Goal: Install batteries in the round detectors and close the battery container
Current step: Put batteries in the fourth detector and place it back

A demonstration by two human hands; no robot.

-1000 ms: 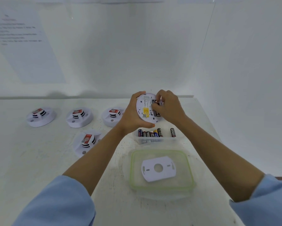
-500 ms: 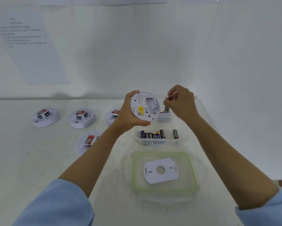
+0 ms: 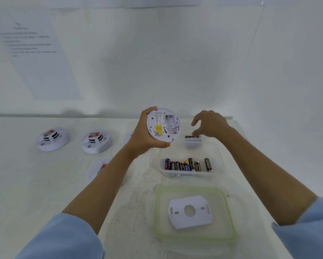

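My left hand (image 3: pixel 143 140) holds a round white detector (image 3: pixel 163 126) tilted up, back side toward me, its battery bay showing no batteries. My right hand (image 3: pixel 211 126) hovers over the far end of the clear battery container (image 3: pixel 220 157), fingers spread, thumb tip right at a couple of batteries (image 3: pixel 192 136) lying there. A row of several batteries (image 3: pixel 188 164) lies at the container's near end. The green-rimmed lid (image 3: pixel 230 217) lies flat in front of the container, with a white mounting plate (image 3: pixel 190 212) resting on it.
Two detectors (image 3: pixel 52 139) (image 3: pixel 97 141) sit face up at the left of the white table. A third (image 3: pixel 99 170) is partly hidden by my left forearm, and another (image 3: pixel 129 136) peeks out behind my left hand. A white wall with a printed sheet (image 3: pixel 35 53) stands close behind.
My right hand left the detector's battery bay, drew away to the right and lowered to the container's far end, its fingers opening. The left hand tilted the detector slightly.
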